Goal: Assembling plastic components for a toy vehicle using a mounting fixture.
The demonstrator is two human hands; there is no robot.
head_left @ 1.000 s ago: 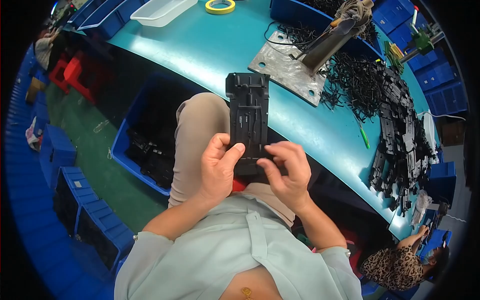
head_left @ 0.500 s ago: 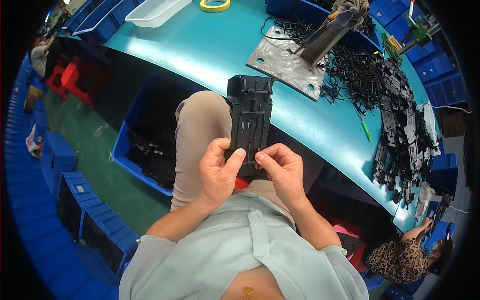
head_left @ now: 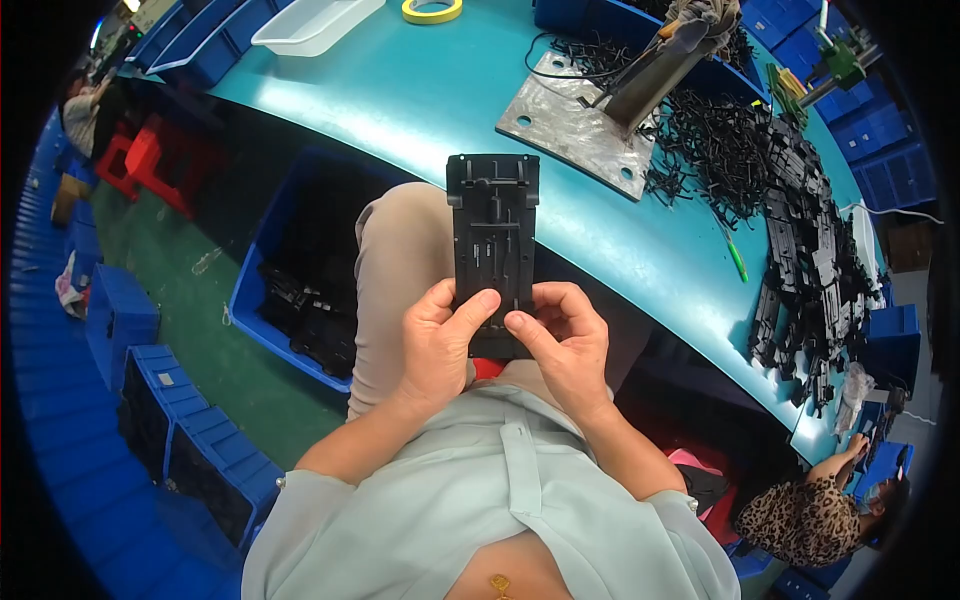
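Note:
A long black moulded plastic part [head_left: 493, 225], with raised ribs and rods along its face, is held upright over my lap. My left hand [head_left: 445, 335] grips its lower left edge, the thumb lying on its face. On the lower right edge, my right hand [head_left: 565, 340] is closed round it with the thumb pressed near the middle. The fingers behind the part are hidden. Its upper end stands just in front of the bench edge.
On the teal bench [head_left: 400, 100] stands a metal base plate [head_left: 540, 115] with a post. Beyond it lie black strips [head_left: 710, 150], a green pen [head_left: 737, 262] and piled black parts [head_left: 800, 260]. A blue bin [head_left: 290, 345] sits left of my knee. A co-worker [head_left: 805, 515] sits at lower right.
The black part has turned slightly and its top has swung a little to the left, facing me more squarely. My right fingers have shifted from a pinch to a grip round its edge.

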